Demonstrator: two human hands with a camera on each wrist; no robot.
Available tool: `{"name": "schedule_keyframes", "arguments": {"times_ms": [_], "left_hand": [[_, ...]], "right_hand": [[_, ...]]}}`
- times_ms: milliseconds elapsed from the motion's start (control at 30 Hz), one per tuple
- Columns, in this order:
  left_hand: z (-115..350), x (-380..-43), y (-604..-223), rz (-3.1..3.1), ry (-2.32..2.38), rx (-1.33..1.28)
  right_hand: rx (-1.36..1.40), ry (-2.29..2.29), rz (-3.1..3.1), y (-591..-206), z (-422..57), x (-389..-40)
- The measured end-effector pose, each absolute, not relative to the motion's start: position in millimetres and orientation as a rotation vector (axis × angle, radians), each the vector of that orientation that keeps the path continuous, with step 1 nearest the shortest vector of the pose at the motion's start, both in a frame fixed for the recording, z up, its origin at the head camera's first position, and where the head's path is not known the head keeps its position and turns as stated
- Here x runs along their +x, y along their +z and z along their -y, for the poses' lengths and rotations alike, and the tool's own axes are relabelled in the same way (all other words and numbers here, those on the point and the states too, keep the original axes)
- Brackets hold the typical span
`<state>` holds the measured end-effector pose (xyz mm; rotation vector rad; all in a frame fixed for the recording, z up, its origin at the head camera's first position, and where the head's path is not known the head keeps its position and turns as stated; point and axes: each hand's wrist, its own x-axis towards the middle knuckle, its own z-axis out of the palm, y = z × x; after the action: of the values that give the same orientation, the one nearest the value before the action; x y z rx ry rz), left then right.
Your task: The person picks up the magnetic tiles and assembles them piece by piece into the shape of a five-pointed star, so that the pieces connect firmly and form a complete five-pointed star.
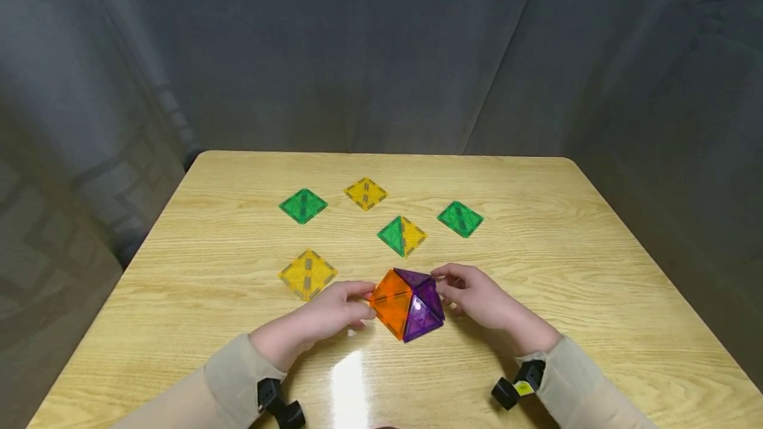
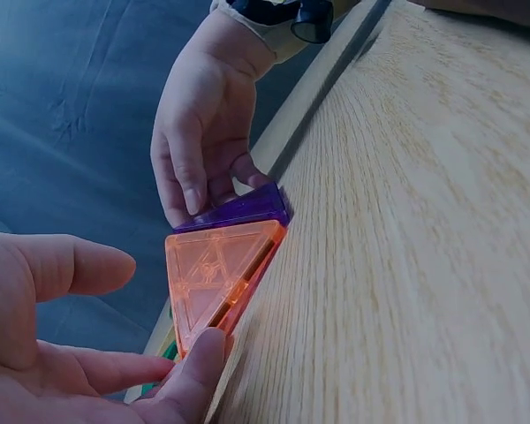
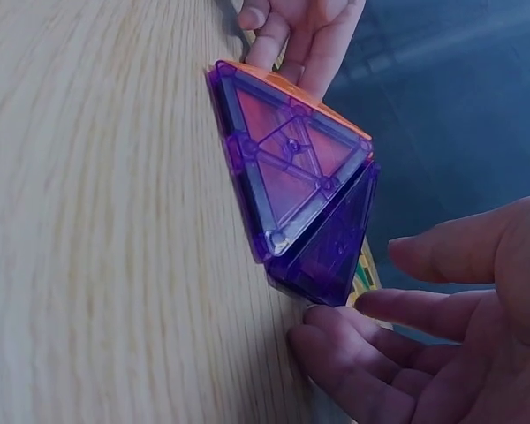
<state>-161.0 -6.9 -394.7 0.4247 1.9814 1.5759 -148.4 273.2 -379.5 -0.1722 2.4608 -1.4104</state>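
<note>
A low pyramid of see-through triangular magnetic tiles stands on the table, with orange tiles (image 1: pixel 391 303) on its left and purple tiles (image 1: pixel 424 310) on its right. My left hand (image 1: pixel 341 310) is at the orange side; its lower fingertips meet the bottom of an orange tile (image 2: pixel 216 269) while the thumb stays apart from it. On the other side, my right hand (image 1: pixel 473 293) has loosely bent fingers by the outer corner of a purple tile (image 3: pixel 331 243). Its thumb stands away from the tile in the right wrist view. The pyramid's underside is hidden.
Flat diamonds of paired triangles lie around: a yellow one (image 1: pixel 307 275) at left, a green one (image 1: pixel 303 206) and another yellow one (image 1: pixel 366 193) behind, a green-yellow one (image 1: pixel 402 236) centrally, a green one (image 1: pixel 461 219) at right. A grey curtain (image 1: pixel 357 51) hangs beyond the wooden table (image 1: pixel 536 204).
</note>
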Motion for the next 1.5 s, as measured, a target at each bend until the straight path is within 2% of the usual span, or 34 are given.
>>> {"name": "schedule_keyframes", "arguments": {"times_ms": [633, 1133, 1500], "left_hand": [[17.6, -161.2, -394.2, -1.880, 1.777, 0.292], [27.0, -164.4, -391.4, -1.826, 1.795, 0.337], [77.3, -184.6, -359.2, -2.017, 1.812, 0.343]], "right_hand": [[-0.132, -1.383, -2.471, -380.5, -268.4, -158.1], [-0.115, -1.383, -2.473, -374.9, -269.4, -161.7], [-0.185, -1.343, -2.557, -350.6, -271.7, -181.2]]}}
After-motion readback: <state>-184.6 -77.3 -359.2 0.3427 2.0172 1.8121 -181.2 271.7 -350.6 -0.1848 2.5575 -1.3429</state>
